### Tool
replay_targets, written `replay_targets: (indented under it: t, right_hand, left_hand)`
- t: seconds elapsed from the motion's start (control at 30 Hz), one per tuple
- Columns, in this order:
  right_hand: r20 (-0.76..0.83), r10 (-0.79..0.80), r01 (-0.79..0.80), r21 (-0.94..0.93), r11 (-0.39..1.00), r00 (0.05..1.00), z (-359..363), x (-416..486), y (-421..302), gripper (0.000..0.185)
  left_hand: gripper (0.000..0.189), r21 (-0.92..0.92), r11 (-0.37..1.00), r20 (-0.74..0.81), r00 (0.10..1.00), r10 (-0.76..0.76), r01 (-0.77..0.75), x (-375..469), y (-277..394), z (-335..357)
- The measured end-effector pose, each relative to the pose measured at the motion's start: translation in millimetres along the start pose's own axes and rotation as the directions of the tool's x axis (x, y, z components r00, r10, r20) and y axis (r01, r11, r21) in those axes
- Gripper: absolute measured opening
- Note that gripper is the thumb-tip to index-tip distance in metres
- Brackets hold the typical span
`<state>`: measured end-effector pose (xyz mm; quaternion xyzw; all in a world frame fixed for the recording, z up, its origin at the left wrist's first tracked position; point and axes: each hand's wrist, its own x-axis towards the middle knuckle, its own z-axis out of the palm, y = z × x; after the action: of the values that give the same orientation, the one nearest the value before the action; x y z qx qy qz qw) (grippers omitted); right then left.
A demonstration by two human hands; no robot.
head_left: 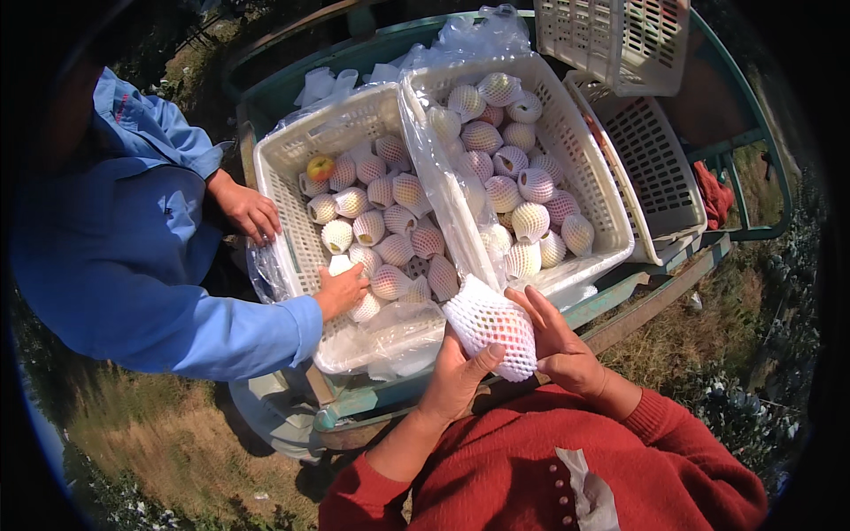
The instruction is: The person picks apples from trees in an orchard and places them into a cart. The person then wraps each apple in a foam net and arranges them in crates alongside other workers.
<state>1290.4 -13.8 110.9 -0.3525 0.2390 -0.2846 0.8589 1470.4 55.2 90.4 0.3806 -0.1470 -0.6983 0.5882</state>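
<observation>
My left hand (458, 375) grips a fruit in a white foam net sleeve (495, 325), its thumb across the front. Red and yellow skin shows through the mesh, and the sleeve's upper end extends loosely past the fruit. On the sleeve's right side, my right hand (568, 348) cups it with fingers spread and thumb at the edge. Just beyond my hands are a left white plastic crate (275, 166) and a right white plastic crate (584, 166), both lined with clear plastic film. Each holds several foam-netted fruits; a bare red-yellow apple (321, 168) lies in the left one.
A person in a blue jacket (166, 318) stands at the left, one hand (342, 290) among the fruits, another (249, 209) at the crate rim. Further white crates (654, 152) stand on the green metal cart (757, 139). Foam sleeves (319, 85) lie behind the left crate.
</observation>
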Motion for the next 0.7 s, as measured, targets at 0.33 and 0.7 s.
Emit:
replay_targets:
  t: [0.33,0.7]
  right_hand:
    - [-0.177,-0.297,-0.203,-0.977,-0.059,0.939,-48.4,-12.2,4.2,0.037]
    - [-0.238,-0.148,-0.250,-0.966,-0.065,0.960,-48.0,-3.9,3.3,0.028]
  left_hand:
    - [0.074,0.857,0.344,-0.390,0.919,-0.051,0.383,151.4,-21.1,-177.5]
    - [0.104,0.888,-0.159,-0.459,0.801,-0.385,0.432,196.1,-155.6,-252.0]
